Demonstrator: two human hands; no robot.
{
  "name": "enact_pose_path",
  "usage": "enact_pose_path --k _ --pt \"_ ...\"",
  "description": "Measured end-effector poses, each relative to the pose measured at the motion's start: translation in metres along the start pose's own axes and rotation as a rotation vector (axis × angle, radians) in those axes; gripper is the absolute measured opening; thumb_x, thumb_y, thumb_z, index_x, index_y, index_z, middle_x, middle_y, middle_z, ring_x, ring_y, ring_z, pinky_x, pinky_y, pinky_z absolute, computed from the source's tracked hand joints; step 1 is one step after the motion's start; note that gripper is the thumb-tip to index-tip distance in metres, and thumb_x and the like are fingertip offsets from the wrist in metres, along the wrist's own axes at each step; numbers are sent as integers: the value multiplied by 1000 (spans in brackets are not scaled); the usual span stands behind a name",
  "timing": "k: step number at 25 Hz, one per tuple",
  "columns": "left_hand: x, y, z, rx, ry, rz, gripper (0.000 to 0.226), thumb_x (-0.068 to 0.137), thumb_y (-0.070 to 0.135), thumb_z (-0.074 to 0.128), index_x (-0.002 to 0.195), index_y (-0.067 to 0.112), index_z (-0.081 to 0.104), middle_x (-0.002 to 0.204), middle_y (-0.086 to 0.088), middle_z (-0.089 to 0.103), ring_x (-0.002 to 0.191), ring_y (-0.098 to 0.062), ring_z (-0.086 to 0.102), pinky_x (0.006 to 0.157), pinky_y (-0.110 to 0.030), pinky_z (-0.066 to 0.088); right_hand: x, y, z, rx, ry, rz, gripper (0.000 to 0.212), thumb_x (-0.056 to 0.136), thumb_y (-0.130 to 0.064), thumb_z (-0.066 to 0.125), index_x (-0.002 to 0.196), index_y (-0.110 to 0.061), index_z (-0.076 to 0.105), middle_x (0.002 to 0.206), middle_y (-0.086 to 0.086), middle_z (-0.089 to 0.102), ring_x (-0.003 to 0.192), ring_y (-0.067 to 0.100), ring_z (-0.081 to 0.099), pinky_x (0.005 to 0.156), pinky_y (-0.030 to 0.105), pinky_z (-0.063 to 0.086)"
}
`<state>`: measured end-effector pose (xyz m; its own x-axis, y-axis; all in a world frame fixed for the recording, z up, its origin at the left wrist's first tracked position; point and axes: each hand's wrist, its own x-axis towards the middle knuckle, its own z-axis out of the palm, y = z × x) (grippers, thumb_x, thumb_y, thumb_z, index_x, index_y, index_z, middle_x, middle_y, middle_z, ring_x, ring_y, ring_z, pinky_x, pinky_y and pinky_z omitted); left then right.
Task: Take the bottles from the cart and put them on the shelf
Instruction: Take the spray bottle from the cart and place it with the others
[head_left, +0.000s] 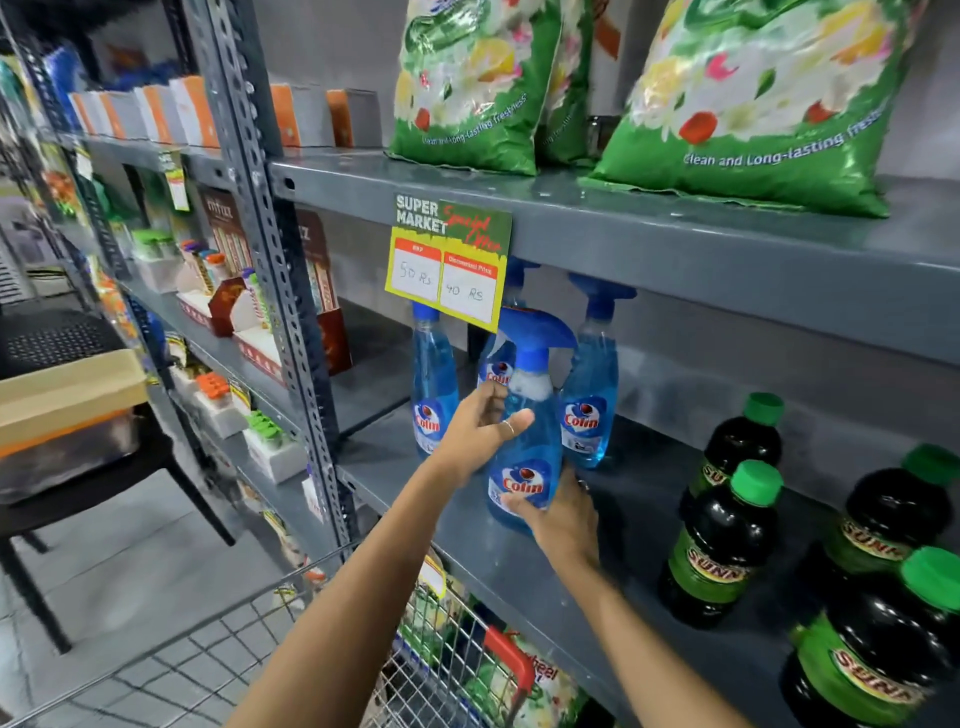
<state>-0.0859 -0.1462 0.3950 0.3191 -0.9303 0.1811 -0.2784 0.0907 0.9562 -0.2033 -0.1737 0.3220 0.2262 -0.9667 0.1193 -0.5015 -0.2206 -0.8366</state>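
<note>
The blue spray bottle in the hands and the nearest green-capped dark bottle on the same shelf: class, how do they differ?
The blue spray bottle has a blue trigger head and clear blue liquid; the dark bottle has a green screw cap and near-black liquid. The spray bottle is in the grip of the left hand and right hand; the dark bottle stands untouched. Labels read Colin versus Sunn. Both are upright.

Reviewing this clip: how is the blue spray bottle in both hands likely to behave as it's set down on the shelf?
The blue spray bottle looks nearly full of liquid, so probably heavy for its size. It is tall and narrow with a bulky trigger head, so likely tippy if nudged. Its smooth plastic may be slippery; the left hand grips the middle and the right hand the base.
</note>
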Motion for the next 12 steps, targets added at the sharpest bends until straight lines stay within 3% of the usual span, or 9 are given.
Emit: enact_pose_path --k 3,5,7,8,10,12 --pt "1 -20 -4 -121 22 0 30 84 11 62 112 5 54 104 -4 60 96 -8 58 76 -11 51 -3 8 8 74 29 -9 61 62 -26 81 113 -11 51 113 11 64 105 30 57 82 34 46" --pt "-8 -38 -3 -187 247 -20 8 83 11 63 90 10 60 86 1 63 77 3 60 68 -9 48 -11 21 19 176 66 8 51 60 -22 81 102 -16 52 103 9 64 98 27 59 79 36 50" --pt "-15 -59 -5 -109 578 -84 19 82 17 64 69 14 50 68 2 52 65 -9 52 58 -13 39 -18 31 27 209 99 59 42 63 -18 77 96 -18 51 98 10 63 95 29 60 78 41 52" --pt "-15 -68 -8 -79 662 -112 20 80 16 66 72 13 48 69 1 50 70 -15 50 57 -16 36 -17 35 30 200 111 75 41 66 -17 75 99 -15 51 99 11 63 96 31 60 80 42 52" --pt "-8 -85 -16 -38 656 -189 31 74 9 71 96 8 50 89 -2 51 88 -20 49 66 -18 35 -13 41 33 173 115 87 39 71 -13 72 105 -8 53 102 14 64 98 33 59 83 41 50" --pt "6 -102 -27 -7 502 -232 72 65 7 78 125 6 39 117 -5 48 107 -19 49 91 -26 41 -11 42 34 146 109 65 29 74 -13 71 98 -7 56 95 14 66 93 33 60 78 38 48"
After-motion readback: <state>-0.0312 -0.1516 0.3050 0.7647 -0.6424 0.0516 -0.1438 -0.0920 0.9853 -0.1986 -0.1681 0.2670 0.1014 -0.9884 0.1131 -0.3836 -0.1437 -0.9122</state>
